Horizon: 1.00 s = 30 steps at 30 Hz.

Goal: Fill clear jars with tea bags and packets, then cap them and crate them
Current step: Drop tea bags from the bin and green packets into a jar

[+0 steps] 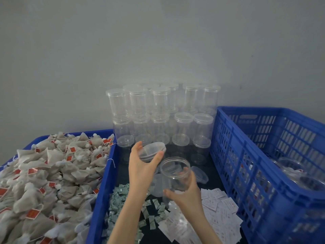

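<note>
Jar [175,175] upright, mouth up, in right hand [186,194].

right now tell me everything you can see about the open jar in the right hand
The open jar is a clear, round, straight-walled container that looks like thin plastic, with a ridged neck at its wide mouth. It has no lid on and looks empty. It is held above the dark tray floor, tilted a little, mouth up and facing the camera. The right hand grips its lower body, fingers showing through the wall. The left hand holds a clear lid just beside it, up and to the left.
</note>
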{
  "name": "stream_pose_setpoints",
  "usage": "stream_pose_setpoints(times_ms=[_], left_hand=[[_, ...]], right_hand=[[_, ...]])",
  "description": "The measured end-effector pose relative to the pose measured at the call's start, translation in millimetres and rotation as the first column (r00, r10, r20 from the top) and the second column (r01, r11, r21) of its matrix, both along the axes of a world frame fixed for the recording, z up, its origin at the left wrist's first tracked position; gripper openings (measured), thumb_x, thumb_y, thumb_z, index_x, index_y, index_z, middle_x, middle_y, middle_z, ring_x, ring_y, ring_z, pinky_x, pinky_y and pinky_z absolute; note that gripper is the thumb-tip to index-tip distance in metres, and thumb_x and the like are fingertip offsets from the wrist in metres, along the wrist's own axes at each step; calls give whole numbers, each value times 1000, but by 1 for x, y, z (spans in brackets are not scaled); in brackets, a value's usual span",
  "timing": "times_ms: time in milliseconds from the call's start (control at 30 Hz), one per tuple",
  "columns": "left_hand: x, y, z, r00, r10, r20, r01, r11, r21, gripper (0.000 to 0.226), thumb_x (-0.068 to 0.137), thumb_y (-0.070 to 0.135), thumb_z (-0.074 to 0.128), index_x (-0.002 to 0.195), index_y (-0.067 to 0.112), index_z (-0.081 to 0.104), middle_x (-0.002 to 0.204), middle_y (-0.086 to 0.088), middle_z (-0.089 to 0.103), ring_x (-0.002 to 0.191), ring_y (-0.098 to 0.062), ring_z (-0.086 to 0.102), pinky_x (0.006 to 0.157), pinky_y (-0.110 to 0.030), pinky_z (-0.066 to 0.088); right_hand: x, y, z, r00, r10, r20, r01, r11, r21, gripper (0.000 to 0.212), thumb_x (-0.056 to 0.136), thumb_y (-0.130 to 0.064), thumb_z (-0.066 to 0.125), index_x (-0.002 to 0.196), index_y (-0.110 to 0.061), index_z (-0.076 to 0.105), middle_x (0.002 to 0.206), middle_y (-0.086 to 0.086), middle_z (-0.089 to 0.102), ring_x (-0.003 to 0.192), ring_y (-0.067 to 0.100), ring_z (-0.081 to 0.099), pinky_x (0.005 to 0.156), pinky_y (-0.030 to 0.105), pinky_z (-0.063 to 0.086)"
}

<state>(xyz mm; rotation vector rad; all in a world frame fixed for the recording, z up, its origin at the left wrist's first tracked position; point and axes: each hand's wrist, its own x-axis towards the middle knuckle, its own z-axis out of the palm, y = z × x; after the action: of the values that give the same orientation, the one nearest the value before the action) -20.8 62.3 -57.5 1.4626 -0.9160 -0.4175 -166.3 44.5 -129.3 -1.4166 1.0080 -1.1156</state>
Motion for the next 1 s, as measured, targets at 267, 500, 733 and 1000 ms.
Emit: stream_pose_setpoints(times_ms=[267, 500, 733, 1000], left_hand=[[8, -84, -53, 987, -132, 94, 88, 921, 379, 80, 72, 52, 77, 138, 18, 46, 137, -8, 52, 121, -26, 53, 100, -44, 46], [-13, -123, -94, 897, -281, 340, 43, 822, 567, 57, 89, 38, 62, 138, 17, 41, 142, -8, 42, 129, -28, 42, 107, -41, 37], [-10, -125, -97, 824, -411, 390, 70, 757, 650, 61, 86, 45, 61, 141, 27, 42, 151, -13, 27, 141, -30, 21, 114, -43, 27], [-2, -115, -78, 773, -515, 371, 170, 731, 661, 48, 85, 43, 64, 130, 25, 57, 136, -6, 52, 129, -28, 45, 104, -45, 41]], right_hand=[[-21, -16, -6, 996, -77, 42, 81, 989, -124, 87, 54, -14, 93, 124, -37, 47, 111, -28, 65, 103, -12, 61, 75, 4, 48], [-23, -25, -2, 998, -46, 52, 54, 985, -161, 90, 54, -19, 92, 128, -37, 43, 116, -40, 56, 110, -12, 57, 81, 6, 47], [-25, -30, -4, 997, -60, 42, 64, 990, -125, 96, 41, -48, 85, 127, -42, 43, 119, -31, 59, 114, -9, 56, 89, 15, 50], [-20, -26, -9, 1000, -21, 14, 23, 992, -123, 87, 54, -18, 91, 125, -40, 45, 115, -35, 60, 109, -13, 57, 81, 5, 47]])
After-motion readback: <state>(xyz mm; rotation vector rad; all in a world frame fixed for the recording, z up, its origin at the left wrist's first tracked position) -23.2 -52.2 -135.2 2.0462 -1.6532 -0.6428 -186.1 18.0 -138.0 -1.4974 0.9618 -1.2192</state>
